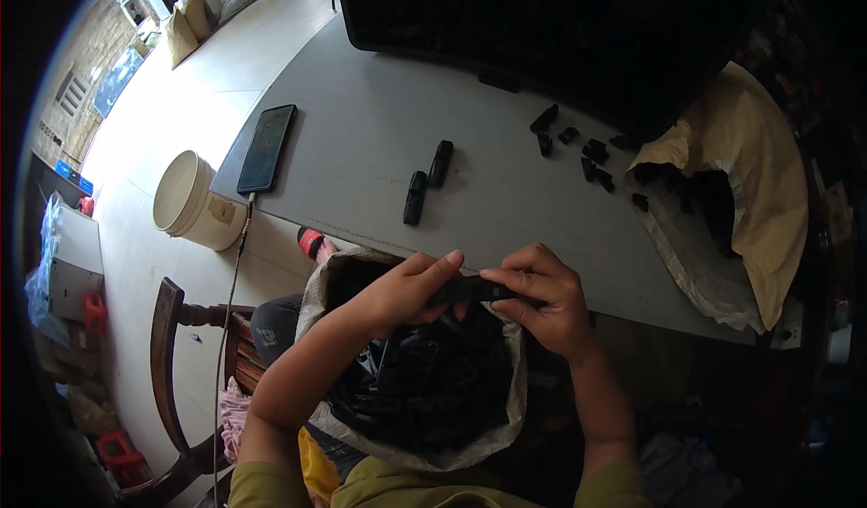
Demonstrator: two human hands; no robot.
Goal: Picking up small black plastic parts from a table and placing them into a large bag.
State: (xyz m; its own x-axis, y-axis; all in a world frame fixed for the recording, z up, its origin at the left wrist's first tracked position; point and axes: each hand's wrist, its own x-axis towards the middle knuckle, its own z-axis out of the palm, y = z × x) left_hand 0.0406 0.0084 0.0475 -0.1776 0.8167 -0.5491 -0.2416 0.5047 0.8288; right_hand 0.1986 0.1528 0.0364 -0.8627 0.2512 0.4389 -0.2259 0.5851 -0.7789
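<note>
Between my two hands is a small black plastic part [473, 288], held above the table's near edge. My left hand [405, 293] is closed around its left end, thumb on top. The right end sits in the pinched fingers of my right hand [545, 298]. Right below, an open woven sack [517, 400] in my lap is full of black plastic pieces [424, 386]. Two elongated black parts, a nearer one [414, 198] and a farther one [441, 164], lie on the grey table [361, 138] beyond my hands.
Small black pieces [594, 151] lie scattered before a torn brown paper sack [768, 192] at the right. A large black box-like object [542, 38] covers the table's back. At left are a phone [267, 149] on a cable, a white bucket [185, 203] and a wooden chair [167, 354].
</note>
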